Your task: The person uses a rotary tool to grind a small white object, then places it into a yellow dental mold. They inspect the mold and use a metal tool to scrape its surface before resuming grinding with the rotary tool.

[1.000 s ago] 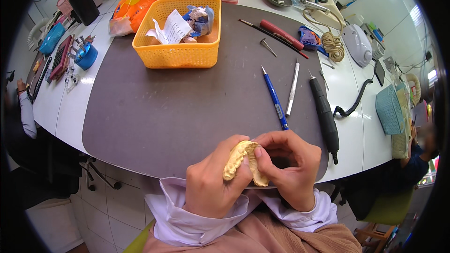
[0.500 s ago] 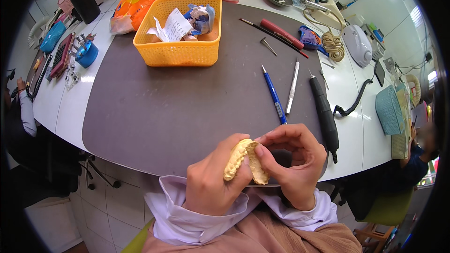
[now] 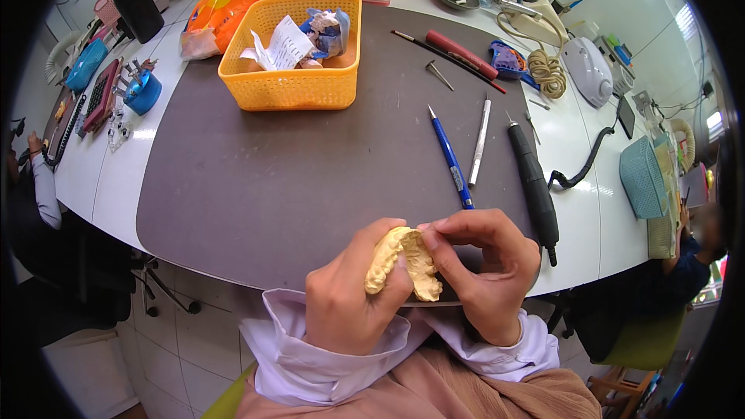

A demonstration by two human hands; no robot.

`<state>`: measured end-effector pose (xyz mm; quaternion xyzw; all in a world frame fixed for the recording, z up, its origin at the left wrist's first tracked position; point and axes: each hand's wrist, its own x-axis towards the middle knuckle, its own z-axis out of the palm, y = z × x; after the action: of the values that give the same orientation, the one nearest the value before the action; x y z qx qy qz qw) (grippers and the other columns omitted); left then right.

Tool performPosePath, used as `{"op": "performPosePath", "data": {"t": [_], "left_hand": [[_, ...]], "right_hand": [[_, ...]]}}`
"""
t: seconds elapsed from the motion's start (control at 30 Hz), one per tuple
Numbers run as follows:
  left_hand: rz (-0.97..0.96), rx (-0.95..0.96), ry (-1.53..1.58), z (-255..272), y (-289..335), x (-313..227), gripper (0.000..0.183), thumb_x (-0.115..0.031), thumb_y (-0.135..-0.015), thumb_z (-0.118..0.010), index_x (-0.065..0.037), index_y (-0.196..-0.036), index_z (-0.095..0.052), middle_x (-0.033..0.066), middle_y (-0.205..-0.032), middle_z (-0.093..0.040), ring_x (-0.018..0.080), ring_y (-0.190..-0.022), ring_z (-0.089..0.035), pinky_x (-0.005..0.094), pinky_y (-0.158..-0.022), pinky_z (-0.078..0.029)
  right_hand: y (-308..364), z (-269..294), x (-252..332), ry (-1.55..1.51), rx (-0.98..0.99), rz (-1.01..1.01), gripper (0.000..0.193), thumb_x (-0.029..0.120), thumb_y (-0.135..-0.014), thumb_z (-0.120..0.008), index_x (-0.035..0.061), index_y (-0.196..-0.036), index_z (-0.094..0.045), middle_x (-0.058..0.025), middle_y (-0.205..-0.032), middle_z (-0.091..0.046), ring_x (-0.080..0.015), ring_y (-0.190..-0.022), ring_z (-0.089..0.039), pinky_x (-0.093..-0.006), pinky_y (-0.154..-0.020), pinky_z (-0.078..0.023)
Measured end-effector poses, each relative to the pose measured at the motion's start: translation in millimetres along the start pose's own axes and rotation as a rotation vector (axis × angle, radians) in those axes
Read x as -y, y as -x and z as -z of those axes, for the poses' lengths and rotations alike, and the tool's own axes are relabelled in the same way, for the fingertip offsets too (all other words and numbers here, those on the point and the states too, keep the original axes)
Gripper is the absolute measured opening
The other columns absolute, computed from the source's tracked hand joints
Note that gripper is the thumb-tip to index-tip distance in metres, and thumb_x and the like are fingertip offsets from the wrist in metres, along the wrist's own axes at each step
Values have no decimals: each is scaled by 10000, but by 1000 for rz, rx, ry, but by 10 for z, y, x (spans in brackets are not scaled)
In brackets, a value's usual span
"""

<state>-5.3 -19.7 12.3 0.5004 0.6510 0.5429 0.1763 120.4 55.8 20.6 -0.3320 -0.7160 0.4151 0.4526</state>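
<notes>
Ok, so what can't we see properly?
Head view:
Part of the pale yellow, toothed, plaster-like model: the left hand covers it.
Near end of the slim blue pen: behind the right hand.
Floor of the yellow plastic basket: partly under white paper, whose writing is too small.

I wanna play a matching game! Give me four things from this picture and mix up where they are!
1. Tooth model
2. White paper
3. Blue pen
4. Black bottle

A. Lying on the dark mat
B. Standing on the white tabletop
C. Held in the left hand
D. Inside the yellow basket

Pairs: 1-C, 2-D, 3-A, 4-B
</notes>
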Motion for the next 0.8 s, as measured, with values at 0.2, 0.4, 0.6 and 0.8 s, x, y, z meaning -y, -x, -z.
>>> {"op": "performPosePath", "data": {"t": [0.2, 0.4, 0.6, 0.8], "left_hand": [[-6, 5, -13, -38, -16, 25, 218, -94, -853, -587, 8, -1039, -638, 125, -828, -665, 165, -695, -645, 276, -640, -497], [29, -9, -22, -22, -6, -2, 215, -85, -852, -586, 9, -1038, -639, 119, -804, -664, 155, -676, -638, 273, -629, -494], [25, -10, -23, -24, -12, 3, 218, -82, -851, -587, 10, -1042, -638, 123, -820, -670, 163, -692, -648, 278, -637, -499], [-11, -13, -46, -49, 2, 23, 230, -89, -849, -594, 7, -1054, -631, 140, -846, -673, 206, -719, -672, 290, -658, -509]], "right_hand": [[18, 1, -50, 100, -32, 73, 163, -67, -768, -717, -36, -909, -642, -97, -825, -701, -157, -761, -704, -243, -687, -549], [13, -38, -19, 62, -43, 29, 172, -62, -765, -722, -34, -912, -638, -103, -828, -699, -164, -761, -708, -249, -683, -555], [1, -43, -19, 115, -39, 31, 215, -45, -774, -720, -23, -972, -639, -105, -835, -704, -189, -781, -716, -258, -702, -559], [-18, 22, -7, 16, 72, -106, 363, -27, -760, -735, -2, -1109, -638, -100, -857, -719, -167, -807, -712, -257, -730, -557]]}}
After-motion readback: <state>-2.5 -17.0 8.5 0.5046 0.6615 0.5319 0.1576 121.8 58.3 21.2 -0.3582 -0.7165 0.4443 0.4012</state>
